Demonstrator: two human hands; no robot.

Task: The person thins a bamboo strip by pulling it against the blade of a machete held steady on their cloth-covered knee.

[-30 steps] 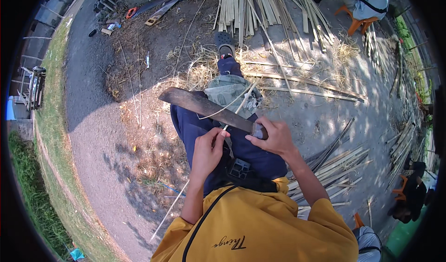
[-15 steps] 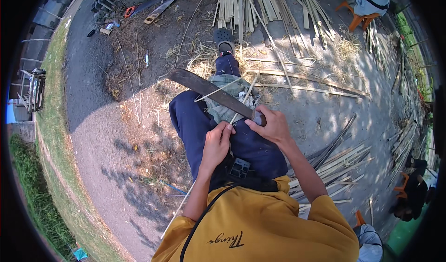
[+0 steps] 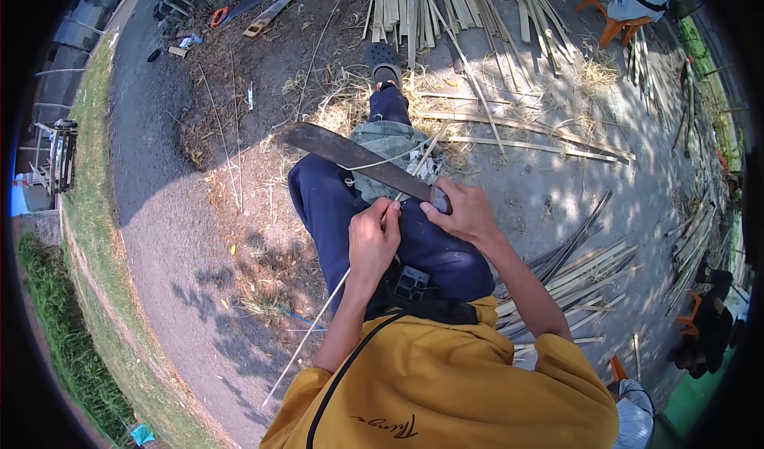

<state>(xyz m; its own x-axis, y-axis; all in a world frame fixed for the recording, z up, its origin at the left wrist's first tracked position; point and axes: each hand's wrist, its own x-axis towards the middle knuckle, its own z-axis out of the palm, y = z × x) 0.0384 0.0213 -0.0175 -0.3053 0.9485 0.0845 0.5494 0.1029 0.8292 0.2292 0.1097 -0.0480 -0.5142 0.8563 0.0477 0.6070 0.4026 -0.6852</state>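
My right hand (image 3: 464, 210) is wrapped round the short handle of a machete (image 3: 358, 158). Its broad dark blade points away to the left across my lap. Closed on a thin pale bamboo strip (image 3: 309, 336) is my left hand (image 3: 372, 234), just below the blade. The strip passes under the blade; its far end shows beyond, while its tail runs back past my left forearm. A thin pale shaving (image 3: 382, 163) curls over the blade. Beneath lies a grey-green cloth (image 3: 366, 141) spread over my leg in dark blue trousers.
Split bamboo strips (image 3: 438, 7) lie heaped ahead, with more strips (image 3: 585, 278) to my right. Handsaws (image 3: 274, 15) rest on the ground at the far left. Curly shavings (image 3: 342, 103) surround my foot. Other people sit on orange stools (image 3: 619, 27) at the right.
My left hand has shifted slightly up and right toward the blade. The strip's tail has swung away from my forearm to the left. The machete has moved slightly left.
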